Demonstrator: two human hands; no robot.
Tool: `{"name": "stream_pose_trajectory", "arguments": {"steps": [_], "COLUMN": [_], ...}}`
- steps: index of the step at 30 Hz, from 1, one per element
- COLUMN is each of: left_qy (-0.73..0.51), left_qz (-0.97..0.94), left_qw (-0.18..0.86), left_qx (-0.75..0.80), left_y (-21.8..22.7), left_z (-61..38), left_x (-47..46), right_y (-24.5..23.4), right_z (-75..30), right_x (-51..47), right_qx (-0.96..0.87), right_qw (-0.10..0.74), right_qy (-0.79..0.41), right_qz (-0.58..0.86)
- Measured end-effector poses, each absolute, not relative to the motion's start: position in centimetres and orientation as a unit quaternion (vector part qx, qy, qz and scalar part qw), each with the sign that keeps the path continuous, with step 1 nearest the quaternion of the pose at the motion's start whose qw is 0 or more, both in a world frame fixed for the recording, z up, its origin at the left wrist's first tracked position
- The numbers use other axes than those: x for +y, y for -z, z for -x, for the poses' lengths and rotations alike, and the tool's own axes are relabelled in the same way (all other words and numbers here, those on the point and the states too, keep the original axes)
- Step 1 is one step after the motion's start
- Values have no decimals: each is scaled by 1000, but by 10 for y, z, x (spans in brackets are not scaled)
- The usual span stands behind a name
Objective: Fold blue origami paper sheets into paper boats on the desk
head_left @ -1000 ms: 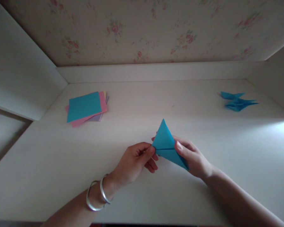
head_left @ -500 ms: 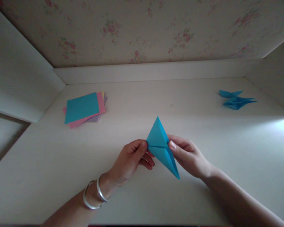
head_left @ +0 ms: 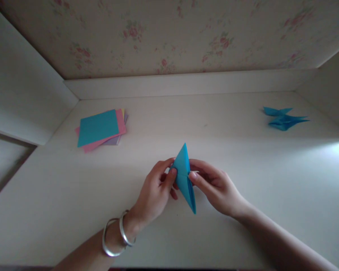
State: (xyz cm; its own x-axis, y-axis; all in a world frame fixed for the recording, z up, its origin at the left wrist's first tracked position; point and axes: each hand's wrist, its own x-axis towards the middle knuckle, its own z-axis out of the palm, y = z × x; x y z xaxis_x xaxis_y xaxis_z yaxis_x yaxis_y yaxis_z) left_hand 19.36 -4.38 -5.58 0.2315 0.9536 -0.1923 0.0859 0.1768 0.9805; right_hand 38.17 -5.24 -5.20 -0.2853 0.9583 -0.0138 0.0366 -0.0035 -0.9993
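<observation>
A folded piece of blue origami paper (head_left: 183, 167) is held above the white table, its long points toward the back and the front. My left hand (head_left: 158, 184) pinches its left corner between thumb and fingers, and two silver bangles (head_left: 115, 235) hang on that wrist. At the paper's right edge my right hand (head_left: 216, 186) grips it, thumb in front and fingers behind. Layers show along that right edge. The paper's far side and some fingertips behind it are hidden.
A stack of coloured paper (head_left: 98, 128), blue on top with pink, purple and yellow beneath, lies at the back left of the white table (head_left: 164, 120). Folded blue paper pieces (head_left: 285, 121) lie at the back right. A floral-patterned wall (head_left: 169, 37) rises behind.
The folded paper has turned and narrowed in view, its front point shifting left. My right hand has moved left, closer to my left hand. Both hands keep hold.
</observation>
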Motion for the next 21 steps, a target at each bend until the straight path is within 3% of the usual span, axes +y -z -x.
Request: {"name": "stream_pose_trajectory", "arguments": {"steps": [7, 13, 21], "left_qy": [-345, -324, -352], "left_qz": [-527, -531, -546], "left_qw": [634, 649, 609], "left_qx": [448, 438, 454], "left_y": [45, 45, 54], "left_z": [-194, -194, -194], "left_x": [-46, -48, -47], "right_y": [57, 54, 52], "right_z": [-382, -387, -383], "right_x": [-54, -55, -56], "right_qx": [-562, -649, -612], "right_qw": [431, 423, 433], "right_qy": [-524, -405, -509], "right_qz": [473, 485, 423]}}
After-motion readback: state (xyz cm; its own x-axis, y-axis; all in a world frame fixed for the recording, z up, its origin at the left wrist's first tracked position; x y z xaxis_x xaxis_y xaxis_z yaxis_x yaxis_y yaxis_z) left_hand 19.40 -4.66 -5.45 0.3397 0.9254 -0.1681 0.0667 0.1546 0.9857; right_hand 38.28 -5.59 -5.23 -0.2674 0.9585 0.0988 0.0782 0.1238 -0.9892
